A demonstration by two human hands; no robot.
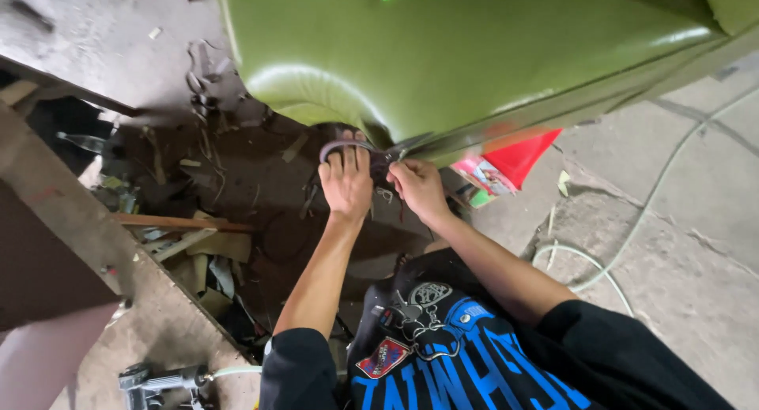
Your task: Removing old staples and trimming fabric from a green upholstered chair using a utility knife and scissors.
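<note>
Head view, looking down at a person's two bare arms reaching forward under a large green upholstered seat (pixel 443 54) that fills the top of the frame. Its shiny padded surface curves down to a lower edge just above both hands.

The left hand (pixel 346 181) lies flat, fingers stretched out and not gripping, pressed against the underside near the seat's lower edge. A thin grey curved strip (pixel 341 146) loops just over its fingertips, touching them.

The right hand (pixel 417 187) sits just beside the left, fingers pinched together on a small dark metal tool (pixel 387 158) whose tip meets the lower edge of the seat. Exactly what the tool is cannot be told.

A red and pink piece (pixel 514 161) shows beneath the seat, to the right of the right hand.

Below the hands is a concrete floor (pixel 688 244), cracked and dusty. A white hose (pixel 632 228) curls across it on the right. At the left, wood scraps and offcuts (pixel 190 236) lie in a dark pile. A grey pneumatic gun (pixel 154 382) rests on the floor near the bottom left corner, joined to a pale hose.

The person wears a black shirt with blue lettering (pixel 474 362).
</note>
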